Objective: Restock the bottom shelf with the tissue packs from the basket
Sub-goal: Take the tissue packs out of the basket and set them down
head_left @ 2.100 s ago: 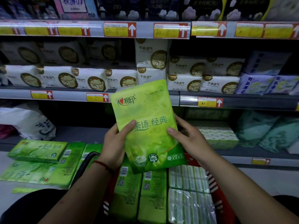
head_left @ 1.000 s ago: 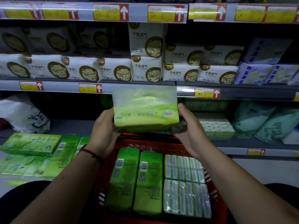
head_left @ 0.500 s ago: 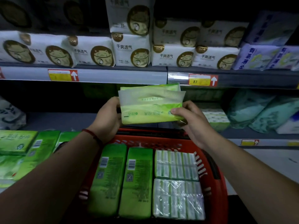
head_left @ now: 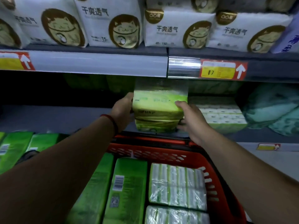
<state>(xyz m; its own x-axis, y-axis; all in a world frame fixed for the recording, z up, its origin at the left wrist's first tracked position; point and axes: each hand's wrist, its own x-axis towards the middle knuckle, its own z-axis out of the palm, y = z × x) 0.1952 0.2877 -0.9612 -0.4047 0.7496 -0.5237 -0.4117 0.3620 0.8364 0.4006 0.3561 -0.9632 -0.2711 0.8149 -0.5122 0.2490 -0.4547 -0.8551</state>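
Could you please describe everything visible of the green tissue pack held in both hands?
The green plastic-wrapped tissue pack is a soft, blocky bundle with a clear film flap rising from its top and blurred print. It stands upright over the front of the grey bottom shelf. The left hand grips its left side, the right hand its right. Whether its base touches the shelf is unclear.

Head view looks down, close to shelf (head_left: 48, 120).

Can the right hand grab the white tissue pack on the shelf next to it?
Probably yes, once free: the white clear-wrapped tissue pack lies just beside the right hand with nothing between, but that hand grips the green plastic tissue pack.
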